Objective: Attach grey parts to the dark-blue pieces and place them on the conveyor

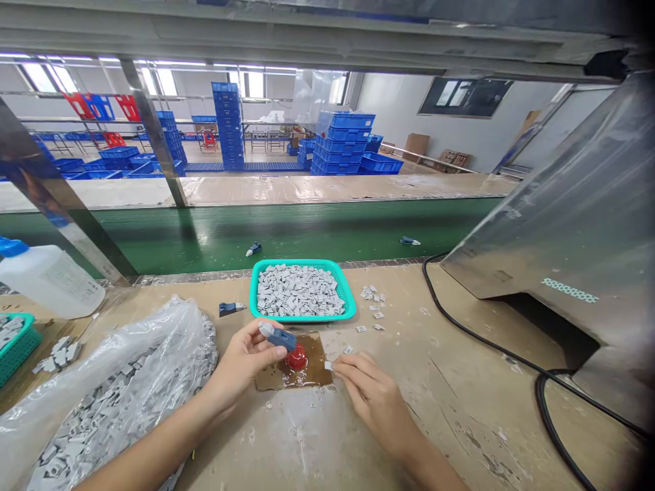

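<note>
My left hand [244, 358] is closed on a small dark blue plastic part [281, 338] with a light grey tip, held tilted over a brown plate [317, 348]. On that plate sits a glossy red round blob [297, 357], just under the blue part. Between the fingertips of my right hand [372, 395] is a small light grey plastic piece [328, 365], at the plate's right edge. Just beyond my hands stands a turquoise basket [350, 300] filled with small grey pieces [299, 290]. Several loose grey pieces [377, 315] lie to its right.
A clear plastic bag [153, 341] of grey parts lies at left, near a white bottle [54, 279] and another green basket [20, 351]. Blue-grey parts rest on the green conveyor belt [327, 228]. A black cable [471, 327] and metal housing [573, 225] occupy the right.
</note>
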`<action>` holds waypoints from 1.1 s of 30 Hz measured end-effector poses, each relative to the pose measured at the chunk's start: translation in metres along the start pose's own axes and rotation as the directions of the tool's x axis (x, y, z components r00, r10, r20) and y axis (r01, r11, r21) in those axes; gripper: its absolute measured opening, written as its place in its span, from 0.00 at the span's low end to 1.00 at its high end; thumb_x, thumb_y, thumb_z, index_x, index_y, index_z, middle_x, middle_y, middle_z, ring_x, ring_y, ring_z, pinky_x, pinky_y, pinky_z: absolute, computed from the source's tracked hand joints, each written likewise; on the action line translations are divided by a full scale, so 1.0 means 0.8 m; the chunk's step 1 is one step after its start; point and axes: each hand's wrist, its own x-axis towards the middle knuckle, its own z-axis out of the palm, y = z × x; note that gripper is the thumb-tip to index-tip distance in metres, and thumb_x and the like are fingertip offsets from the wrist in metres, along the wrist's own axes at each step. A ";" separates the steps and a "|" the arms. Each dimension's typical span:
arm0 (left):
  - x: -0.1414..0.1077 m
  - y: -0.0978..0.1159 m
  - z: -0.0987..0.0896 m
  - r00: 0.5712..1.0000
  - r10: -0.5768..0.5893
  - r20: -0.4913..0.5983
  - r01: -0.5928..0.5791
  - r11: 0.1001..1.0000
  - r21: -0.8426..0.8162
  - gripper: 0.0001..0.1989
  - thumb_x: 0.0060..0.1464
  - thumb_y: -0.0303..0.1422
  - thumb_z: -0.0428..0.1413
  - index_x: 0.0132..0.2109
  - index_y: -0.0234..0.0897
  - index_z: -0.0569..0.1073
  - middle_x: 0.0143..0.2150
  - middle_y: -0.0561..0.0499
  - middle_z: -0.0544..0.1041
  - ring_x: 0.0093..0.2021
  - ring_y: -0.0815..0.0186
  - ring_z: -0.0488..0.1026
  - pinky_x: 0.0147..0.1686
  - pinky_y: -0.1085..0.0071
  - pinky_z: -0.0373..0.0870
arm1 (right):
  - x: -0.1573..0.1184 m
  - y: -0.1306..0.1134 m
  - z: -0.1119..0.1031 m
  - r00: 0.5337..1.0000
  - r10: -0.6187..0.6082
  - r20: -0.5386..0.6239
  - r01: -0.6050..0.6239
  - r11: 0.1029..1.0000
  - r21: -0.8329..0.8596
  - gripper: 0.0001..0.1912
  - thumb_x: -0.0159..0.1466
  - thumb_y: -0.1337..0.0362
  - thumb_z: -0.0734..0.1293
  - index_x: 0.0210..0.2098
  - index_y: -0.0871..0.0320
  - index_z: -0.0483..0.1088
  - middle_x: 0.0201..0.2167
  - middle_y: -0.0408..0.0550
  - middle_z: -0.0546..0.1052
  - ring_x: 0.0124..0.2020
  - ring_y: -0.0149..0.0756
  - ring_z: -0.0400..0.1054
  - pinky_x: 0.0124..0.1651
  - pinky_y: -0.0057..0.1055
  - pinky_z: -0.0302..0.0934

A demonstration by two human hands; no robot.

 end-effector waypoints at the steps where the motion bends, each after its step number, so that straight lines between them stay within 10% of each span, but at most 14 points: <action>1: -0.001 0.000 0.001 1.000 0.000 0.009 0.000 1.000 0.006 0.12 0.40 0.28 0.60 0.35 0.35 0.68 0.32 0.55 0.73 0.30 0.75 0.67 0.33 0.79 0.62 | 0.002 -0.002 -0.002 1.000 -0.004 0.011 0.004 1.000 -0.007 0.13 0.62 0.73 0.54 0.33 0.58 0.69 0.31 0.49 0.72 0.32 0.35 0.67 0.34 0.32 0.66; 19: -0.012 -0.004 0.010 0.992 -0.046 0.119 0.051 0.998 -0.031 0.10 0.39 0.26 0.60 0.30 0.35 0.66 0.33 0.53 0.74 0.28 0.73 0.68 0.30 0.75 0.64 | 0.080 -0.063 -0.023 0.981 0.147 0.127 -0.185 0.908 0.376 0.10 0.57 0.73 0.62 0.29 0.55 0.73 0.29 0.45 0.74 0.29 0.31 0.68 0.30 0.25 0.63; 33: 0.002 0.026 0.001 0.988 0.080 -0.132 -0.116 0.948 -0.297 0.21 0.46 0.36 0.57 0.48 0.36 0.67 0.29 0.53 0.73 0.30 0.73 0.69 0.33 0.77 0.67 | 0.106 -0.071 0.004 0.991 -0.034 0.131 -0.011 0.942 0.334 0.16 0.57 0.74 0.60 0.41 0.54 0.71 0.46 0.50 0.66 0.40 0.34 0.66 0.40 0.29 0.66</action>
